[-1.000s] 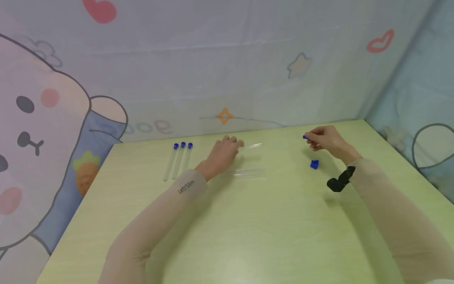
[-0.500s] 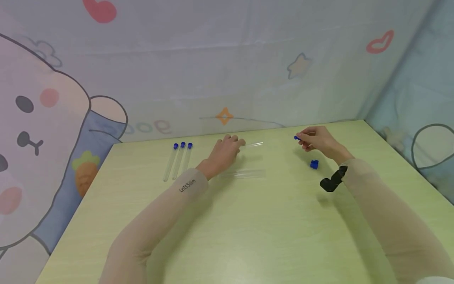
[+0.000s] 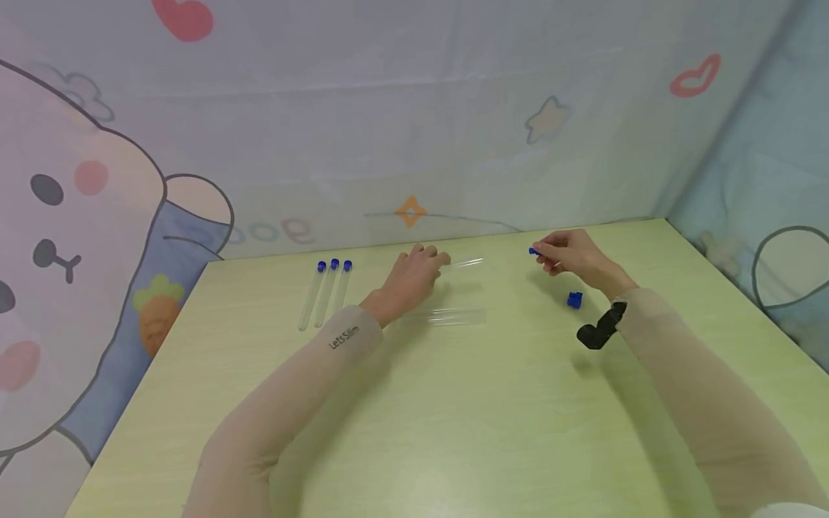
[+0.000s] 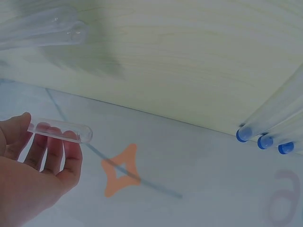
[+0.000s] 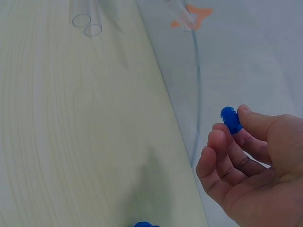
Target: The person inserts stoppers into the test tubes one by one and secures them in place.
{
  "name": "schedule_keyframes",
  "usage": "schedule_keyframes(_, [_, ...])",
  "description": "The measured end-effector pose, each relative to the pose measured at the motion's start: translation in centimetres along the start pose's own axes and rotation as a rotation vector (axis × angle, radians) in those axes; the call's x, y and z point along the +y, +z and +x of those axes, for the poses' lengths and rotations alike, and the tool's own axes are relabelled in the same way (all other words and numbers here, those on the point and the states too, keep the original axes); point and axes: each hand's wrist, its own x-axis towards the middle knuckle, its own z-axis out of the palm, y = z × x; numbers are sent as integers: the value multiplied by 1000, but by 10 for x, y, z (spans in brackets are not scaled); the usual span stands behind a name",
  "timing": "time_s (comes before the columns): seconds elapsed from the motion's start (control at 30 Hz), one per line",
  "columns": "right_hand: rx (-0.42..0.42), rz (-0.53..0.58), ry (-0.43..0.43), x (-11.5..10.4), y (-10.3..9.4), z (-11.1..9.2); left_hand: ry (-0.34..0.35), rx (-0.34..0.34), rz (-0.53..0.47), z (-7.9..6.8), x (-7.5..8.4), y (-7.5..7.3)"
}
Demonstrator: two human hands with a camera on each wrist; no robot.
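Note:
My left hand holds a clear test tube between thumb and fingers, raised over the table. The tube's open end points right toward my other hand, and its rounded end shows in the left wrist view. My right hand pinches a small blue stopper between thumb and fingertips, its narrower ribbed part facing left. A gap separates the stopper from the tube's mouth. Below my left hand, two uncapped test tubes lie side by side, partly hidden by that hand in the head view.
Several loose blue stoppers sit in a small cluster below my right hand. Three test tubes with blue stoppers lie left of my left forearm. A printed cloth hangs behind the table.
My right hand has moved left with the blue stopper, closing some of the distance to the tube. My left hand has shifted very slightly right with its test tube.

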Motion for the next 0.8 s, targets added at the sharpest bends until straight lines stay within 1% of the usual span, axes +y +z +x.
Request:
schedule_keyframes(0.23, [-3,21,-5,-1,5,4,-6,-14,-1,1,0,1])
schedule_keyframes(0.5, [-14,15,-13,-4,10,7,6,-7,13,2,1,1])
schedule_keyframes(0.8, [-30,31,-5,-9,14,9,0,-11,17,3,2,1])
